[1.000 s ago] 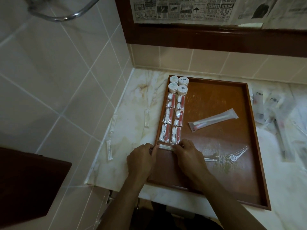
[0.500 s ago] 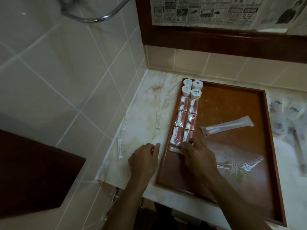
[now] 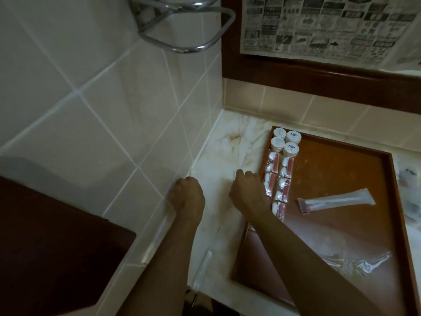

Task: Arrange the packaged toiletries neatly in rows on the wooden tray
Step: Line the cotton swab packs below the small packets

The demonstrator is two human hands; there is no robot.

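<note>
The wooden tray [image 3: 330, 176] lies on the marble counter at the right. Along its left side stand several white round jars [image 3: 286, 141], and below them red-and-white packets [image 3: 283, 181] lie in two columns. A long clear tube pack [image 3: 336, 200] lies slanted mid-tray. My right hand [image 3: 248, 192] is just left of the tray, its curled fingertips on a thin white packet [image 3: 235, 174]. My left hand [image 3: 189, 197] is at the wall's foot, curled over another thin packet [image 3: 192, 172]. I cannot see either grip.
Two more thin white packets lie on the counter, one [image 3: 202, 272] near the front edge, the other [image 3: 157, 238] along the tiled wall. Crumpled clear wrappers [image 3: 362, 263] sit low in the tray. Blurred packs [image 3: 410, 179] lie right of the tray. A chrome rail [image 3: 182, 30] hangs above.
Both hands left the tray's lower left corner and moved left and away from me onto the counter, to the thin packets. The view swung left.
</note>
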